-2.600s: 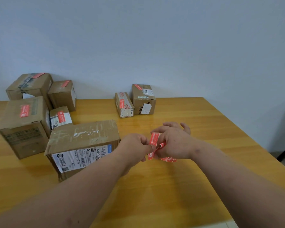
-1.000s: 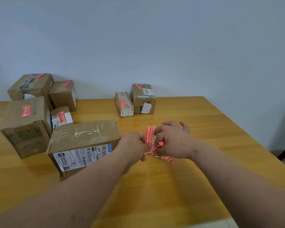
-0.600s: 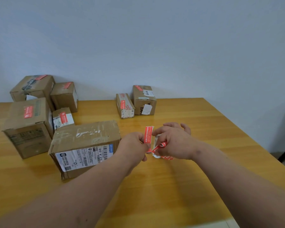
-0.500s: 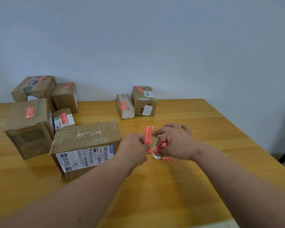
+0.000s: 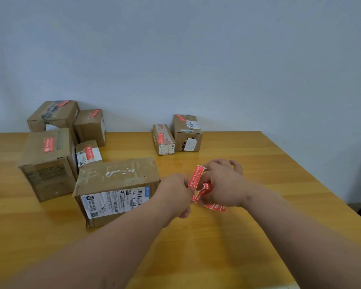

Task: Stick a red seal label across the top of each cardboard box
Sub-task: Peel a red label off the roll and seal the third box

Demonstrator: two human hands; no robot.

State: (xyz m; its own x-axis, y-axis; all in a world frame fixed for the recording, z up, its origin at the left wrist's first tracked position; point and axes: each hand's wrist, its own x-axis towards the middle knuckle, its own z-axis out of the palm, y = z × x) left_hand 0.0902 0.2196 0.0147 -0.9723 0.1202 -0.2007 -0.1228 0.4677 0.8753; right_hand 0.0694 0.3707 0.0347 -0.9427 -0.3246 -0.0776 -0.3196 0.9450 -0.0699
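Pale wall behind a yellow wooden table [image 5: 248,147]. Your left hand [image 5: 176,193] pinches a red seal label [image 5: 195,177] held upright; your right hand [image 5: 223,184] grips the red label strip [image 5: 214,206]. Just left of your left hand, long side facing you, sits the unsealed brown cardboard box [image 5: 117,180].

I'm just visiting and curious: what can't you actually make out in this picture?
Head view only:
- Print on the peeled red label: too small.
- Left hand fingertips: hidden behind its own knuckles.
- Label strip: mostly covered by the right hand.
- Nearest box: far sides face away.
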